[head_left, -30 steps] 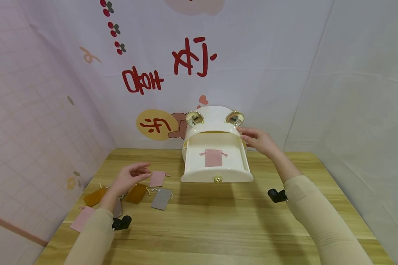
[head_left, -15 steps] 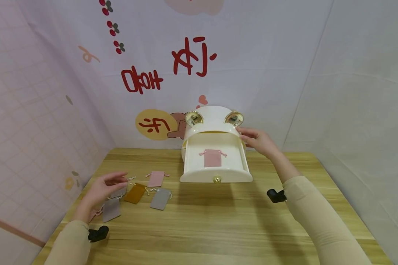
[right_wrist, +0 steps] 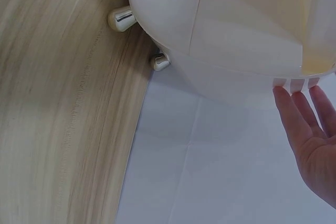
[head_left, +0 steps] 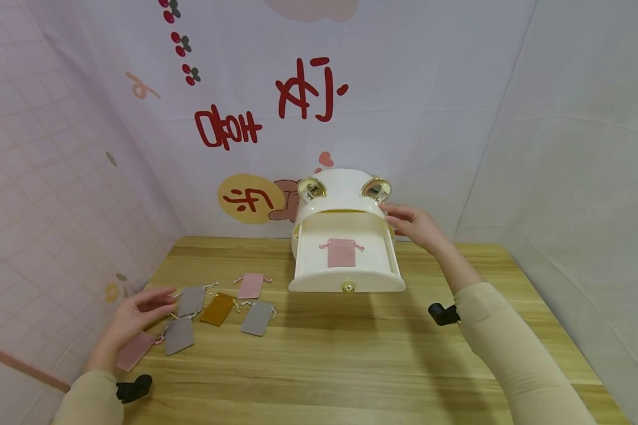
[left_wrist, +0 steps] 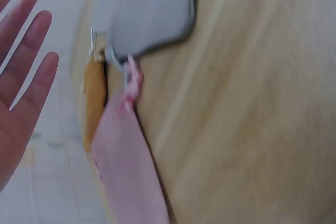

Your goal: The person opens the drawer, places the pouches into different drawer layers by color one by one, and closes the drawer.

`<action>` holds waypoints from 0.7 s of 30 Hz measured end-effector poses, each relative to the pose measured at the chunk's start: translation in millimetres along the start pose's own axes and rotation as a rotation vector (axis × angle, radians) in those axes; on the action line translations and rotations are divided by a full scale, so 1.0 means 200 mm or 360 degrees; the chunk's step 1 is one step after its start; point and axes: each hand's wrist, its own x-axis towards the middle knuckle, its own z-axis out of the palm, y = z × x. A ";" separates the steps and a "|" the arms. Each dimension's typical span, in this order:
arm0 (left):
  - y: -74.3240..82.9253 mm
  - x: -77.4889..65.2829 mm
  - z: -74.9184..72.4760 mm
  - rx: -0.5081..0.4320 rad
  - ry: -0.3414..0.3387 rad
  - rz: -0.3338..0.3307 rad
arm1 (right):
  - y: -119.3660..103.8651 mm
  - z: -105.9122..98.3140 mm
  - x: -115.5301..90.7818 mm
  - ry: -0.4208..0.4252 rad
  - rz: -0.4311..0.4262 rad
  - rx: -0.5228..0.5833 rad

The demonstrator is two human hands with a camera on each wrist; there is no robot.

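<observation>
My left hand (head_left: 133, 319) hovers over small drawstring pouches at the table's left, fingers spread and nothing in them. Beneath and beside it lie a pink pouch (head_left: 135, 351) and two grey pouches, one nearer (head_left: 179, 336) and one farther back. In the left wrist view an orange pouch (left_wrist: 95, 98) shows past the pink one; the hand covers it from above. My right hand (head_left: 416, 227) rests straight fingertips on the side of a white box (head_left: 342, 188) with gold-rimmed round eyes. Its drawer (head_left: 319, 282) stands pulled out, a pink pouch (head_left: 342, 254) lying flat inside.
Between the left hand and the box lie another orange pouch (head_left: 218, 309), a grey pouch (head_left: 257, 319) and a pink pouch (head_left: 251, 286). A gold knob (head_left: 347, 287) juts from the drawer front. Fabric walls (head_left: 403, 118) close in the wooden table (head_left: 319, 366) behind and at both sides.
My left hand has moved left and toward me, from beside the far pink pouch to above the leftmost pouches, uncovering the grey ones. The right hand, box and drawer stay as they were.
</observation>
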 end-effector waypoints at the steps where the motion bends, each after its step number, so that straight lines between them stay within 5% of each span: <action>1: -0.01 -0.01 -0.01 -0.0014 0.0009 0.0004 | 0.00 0.00 0.00 -0.0001 -0.0001 -0.0002; 9: -0.08 -0.11 -0.05 -0.0158 0.0057 -0.0035 | 0.00 0.00 -0.01 -0.0002 0.0000 -0.0009; 21: -0.17 -0.20 -0.10 0.0052 0.0102 -0.0154 | 0.01 0.00 0.00 0.0000 0.0010 -0.0009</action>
